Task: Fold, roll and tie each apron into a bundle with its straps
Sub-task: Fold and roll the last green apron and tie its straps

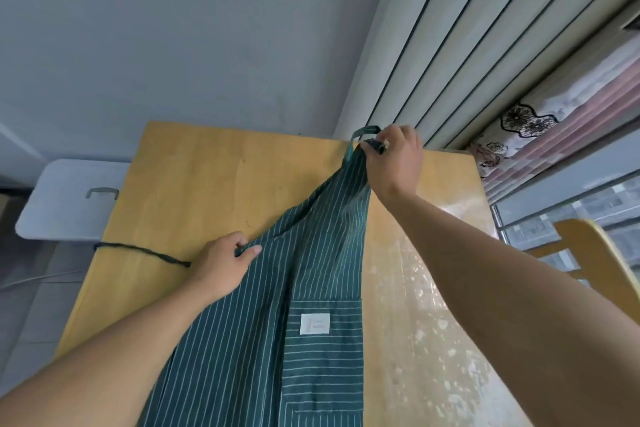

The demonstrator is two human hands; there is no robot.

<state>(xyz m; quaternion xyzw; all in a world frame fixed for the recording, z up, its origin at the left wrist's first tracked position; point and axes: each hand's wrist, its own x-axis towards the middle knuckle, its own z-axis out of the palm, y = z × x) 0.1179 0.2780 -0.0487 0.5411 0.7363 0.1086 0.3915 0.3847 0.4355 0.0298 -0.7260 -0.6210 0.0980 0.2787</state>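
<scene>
Your green striped apron lies lengthwise down a wooden table, running from six o'clock up toward one o'clock. Your right hand, at one o'clock, pinches the bunched bib top by its neck strap, while your left hand, at nine o'clock, grips the apron's side edge where a dark waist strap trails leftward

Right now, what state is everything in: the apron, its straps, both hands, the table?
apron: folded lengthwise, not yet rolled, lying on the table
neck loop: bunched with the bib top in the right hand's grip
waist strap: untied, trailing to the table's left edge
left hand: pinching the apron's side edge
right hand: gripping the apron's top
table: partly covered by the apron
</scene>
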